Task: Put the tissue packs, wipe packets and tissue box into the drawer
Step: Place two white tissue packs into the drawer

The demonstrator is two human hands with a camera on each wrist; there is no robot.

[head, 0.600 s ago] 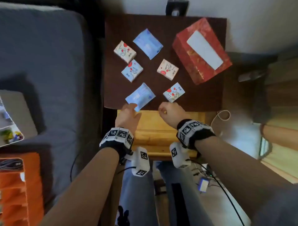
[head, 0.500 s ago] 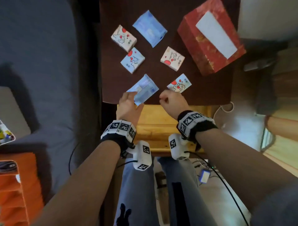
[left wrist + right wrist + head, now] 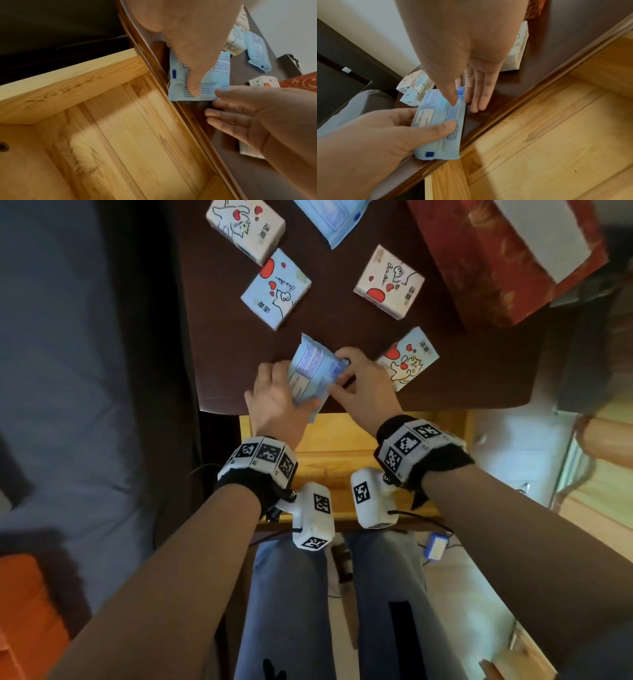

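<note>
My left hand grips a light blue wipe packet, tilted up on its edge over the front rim of the dark table. Its thumb lies on the printed face. My right hand pinches the packet's right end, thumb on the face and fingers straight behind it. The open pale wood drawer shows nothing inside. On the table lie several tissue packs, one beside my right hand, a second wipe packet and the red tissue box.
A grey bed runs along the left of the table. An orange object sits at the lower left. My legs are under the drawer, with cables and a small white device on the floor to the right.
My left hand has lifted the wipe packet off the table and turned it on edge. My right hand moved left and took hold of its end. The view has leaned closer.
</note>
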